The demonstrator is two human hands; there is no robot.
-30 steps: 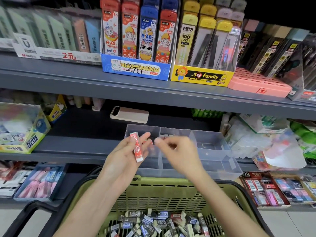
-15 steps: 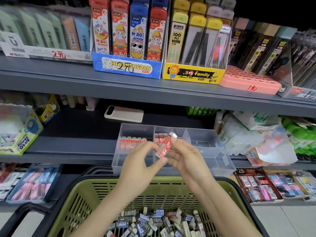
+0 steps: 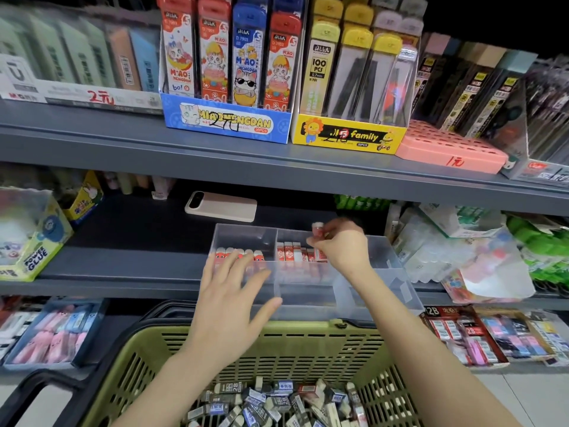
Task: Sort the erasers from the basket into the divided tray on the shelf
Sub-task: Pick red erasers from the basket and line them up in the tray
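Right hand (image 3: 342,248) pinches red eraser (image 3: 317,229), seemingly upright, white end up.

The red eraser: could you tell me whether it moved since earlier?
Yes: the red eraser passed from left hand to right hand, over the middle compartment of the tray.
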